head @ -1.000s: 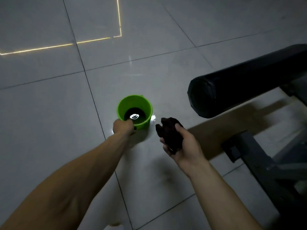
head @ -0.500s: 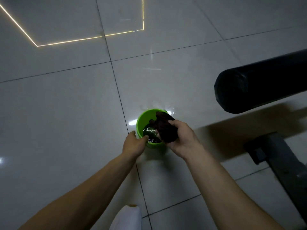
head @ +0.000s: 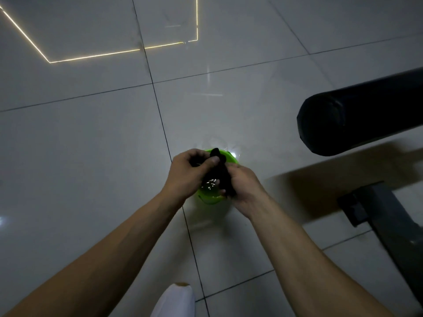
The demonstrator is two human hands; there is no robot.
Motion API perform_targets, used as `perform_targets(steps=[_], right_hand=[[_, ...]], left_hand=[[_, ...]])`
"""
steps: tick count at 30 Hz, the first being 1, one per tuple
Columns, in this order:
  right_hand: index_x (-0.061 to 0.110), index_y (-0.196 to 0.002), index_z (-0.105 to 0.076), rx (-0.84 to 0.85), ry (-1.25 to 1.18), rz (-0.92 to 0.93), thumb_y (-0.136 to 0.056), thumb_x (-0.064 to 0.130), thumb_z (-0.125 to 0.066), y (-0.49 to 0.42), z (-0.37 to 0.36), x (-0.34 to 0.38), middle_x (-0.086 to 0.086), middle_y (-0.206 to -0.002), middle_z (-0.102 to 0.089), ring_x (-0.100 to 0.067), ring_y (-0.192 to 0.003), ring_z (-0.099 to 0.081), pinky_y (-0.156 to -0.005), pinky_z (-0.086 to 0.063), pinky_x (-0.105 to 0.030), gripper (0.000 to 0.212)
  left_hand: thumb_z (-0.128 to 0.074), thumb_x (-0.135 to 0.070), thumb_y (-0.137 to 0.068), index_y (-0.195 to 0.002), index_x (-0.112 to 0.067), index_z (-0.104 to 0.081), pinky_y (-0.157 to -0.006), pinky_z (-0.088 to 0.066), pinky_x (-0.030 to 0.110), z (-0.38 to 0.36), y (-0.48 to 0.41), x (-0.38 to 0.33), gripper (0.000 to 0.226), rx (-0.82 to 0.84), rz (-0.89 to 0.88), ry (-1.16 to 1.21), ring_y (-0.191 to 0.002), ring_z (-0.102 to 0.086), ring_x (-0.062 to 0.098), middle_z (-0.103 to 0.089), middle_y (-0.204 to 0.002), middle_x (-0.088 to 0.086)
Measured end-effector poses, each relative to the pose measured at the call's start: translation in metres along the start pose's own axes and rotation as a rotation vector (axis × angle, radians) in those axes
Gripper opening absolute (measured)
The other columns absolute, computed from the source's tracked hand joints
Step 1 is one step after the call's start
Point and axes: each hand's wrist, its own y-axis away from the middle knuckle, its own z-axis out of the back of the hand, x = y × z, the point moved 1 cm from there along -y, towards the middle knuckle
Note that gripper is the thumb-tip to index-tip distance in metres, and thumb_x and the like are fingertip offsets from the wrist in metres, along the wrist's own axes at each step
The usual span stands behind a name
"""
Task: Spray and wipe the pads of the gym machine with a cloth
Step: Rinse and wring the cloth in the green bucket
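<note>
While left hand (head: 185, 172) and right hand (head: 245, 186) grip the cloth (head: 220, 173) over the bucket rim (head: 231, 157), tiled floor (head: 91, 156) spreads left.

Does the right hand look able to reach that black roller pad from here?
Probably yes: nothing stands between the right hand and the pad, though it grips the cloth over the green bucket with the left hand.
</note>
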Motion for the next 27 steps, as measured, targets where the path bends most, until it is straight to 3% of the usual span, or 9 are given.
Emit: perform_targets(steps=[3, 6, 10, 13, 16, 19, 21, 25, 27], right_hand=[[0.02, -0.097, -0.076, -0.109, 0.364, 0.338, -0.098, 0.048, -0.055, 0.001, 0.002, -0.003, -0.001, -0.093, -0.078, -0.023, -0.093, -0.075, -0.085, -0.06, -0.043, 0.035], [0.019, -0.1, -0.076, -0.053, 0.505, 0.396, -0.097, 0.06, -0.058, 0.007, 0.003, -0.007, 0.001, -0.092, -0.078, -0.019, -0.091, -0.074, -0.087, -0.06, -0.046, 0.045], [0.014, -0.105, -0.076, -0.001, 0.254, 0.301, -0.103, 0.041, -0.06, 0.013, 0.004, 0.003, -0.003, -0.093, -0.079, -0.024, -0.086, -0.076, -0.071, -0.061, -0.04, 0.032], [0.01, -0.104, -0.072, -0.005, -0.231, -0.002, -0.107, 0.031, -0.054, 0.018, 0.002, 0.016, -0.003, -0.077, -0.068, -0.014, -0.054, -0.057, -0.043, -0.04, -0.023, 0.028], [0.015, -0.113, -0.07, 0.087, -0.345, -0.154, -0.104, 0.032, -0.056, 0.019, 0.001, 0.019, -0.006, -0.086, -0.066, -0.019, -0.068, -0.061, -0.051, -0.048, -0.028, 0.023], [0.016, -0.099, -0.063, -0.034, -0.071, -0.099, -0.104, 0.047, -0.05, 0.022, -0.001, 0.024, 0.001, -0.06, -0.051, -0.016, -0.05, -0.043, -0.043, -0.03, -0.024, 0.035], [0.015, -0.092, -0.064, -0.106, 0.028, -0.011, -0.105, 0.057, -0.043, 0.029, -0.001, 0.034, 0.003, -0.049, -0.054, -0.018, -0.05, -0.05, -0.047, -0.035, -0.027, 0.048], [0.019, -0.072, -0.061, -0.149, 0.144, 0.112, -0.106, 0.063, -0.031, 0.027, -0.002, 0.035, 0.004, -0.05, -0.056, -0.015, -0.051, -0.054, -0.048, -0.038, -0.025, 0.063], [0.02, -0.071, -0.063, -0.223, 0.271, 0.175, -0.105, 0.065, -0.028, 0.021, -0.006, 0.032, 0.001, -0.065, -0.059, -0.019, -0.061, -0.055, -0.056, -0.04, -0.029, 0.067]], left_hand=[[-0.083, -0.01, -0.083, -0.102, -0.011, -0.066, -0.052, -0.053, 0.025, -0.013, -0.002, -0.009, 0.027, -0.146, 0.267, 0.219, -0.071, -0.07, 0.019, -0.072, -0.09, 0.01], [-0.08, -0.002, -0.081, -0.088, -0.011, -0.07, -0.046, -0.048, 0.021, -0.015, -0.007, -0.015, 0.015, -0.214, 0.284, 0.158, -0.062, -0.063, 0.02, -0.069, -0.076, 0.007], [-0.076, -0.029, -0.09, -0.091, -0.023, -0.081, -0.078, -0.063, 0.038, -0.012, 0.0, -0.017, 0.008, -0.121, -0.018, -0.106, -0.082, -0.075, 0.013, -0.078, -0.085, -0.007], [-0.057, -0.047, -0.098, -0.125, -0.026, -0.071, -0.102, -0.052, 0.03, -0.012, 0.023, -0.014, 0.037, 0.004, -0.476, -0.413, -0.119, -0.061, 0.001, -0.067, -0.132, -0.016], [-0.05, -0.063, -0.096, -0.144, -0.019, -0.054, -0.103, -0.049, 0.027, -0.015, 0.03, -0.008, 0.065, 0.147, -0.721, -0.622, -0.135, -0.051, 0.01, -0.047, -0.155, -0.009], [-0.025, -0.074, -0.097, -0.132, -0.014, -0.057, -0.072, -0.054, 0.034, -0.017, 0.019, -0.013, 0.077, 0.051, -0.861, -0.762, -0.097, -0.062, 0.019, -0.06, -0.123, 0.003], [-0.019, -0.075, -0.097, -0.121, -0.01, -0.061, -0.06, -0.047, 0.034, -0.018, 0.013, -0.021, 0.081, 0.028, -0.925, -0.778, -0.077, -0.057, 0.02, -0.059, -0.104, 0.005], [-0.019, -0.068, -0.102, -0.098, -0.011, -0.065, -0.052, -0.043, 0.035, -0.015, 0.002, -0.029, 0.073, -0.004, -0.961, -0.814, -0.064, -0.058, 0.024, -0.064, -0.084, 0.003], [-0.018, -0.064, -0.105, -0.084, -0.014, -0.063, -0.049, -0.037, 0.034, -0.013, -0.006, -0.028, 0.07, -0.057, -0.953, -0.868, -0.058, -0.057, 0.026, -0.063, -0.071, 0.001]])
